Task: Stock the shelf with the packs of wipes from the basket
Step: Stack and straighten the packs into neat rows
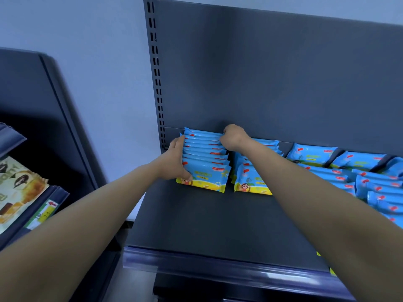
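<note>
Head view, down onto near shelf (218,225)

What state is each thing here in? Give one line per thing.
Left row: packs upright, gripped at both ends.
Left hand: grips the row's left end.
Right hand: grips its right end, at the back.
Second row: upright, tilted back.
Right packs: lying overlapped.

Dim bluish light; soft focus; wide-angle bending at edges.

Right hand (233,137) fingertips buried in first row (205,158). Second row (253,182) half hidden under right forearm (305,192). Far-right packs (381,192) cut by edge. Snack bag (17,188) blurred, cropped left. Label (44,212) print unreadable.
</note>
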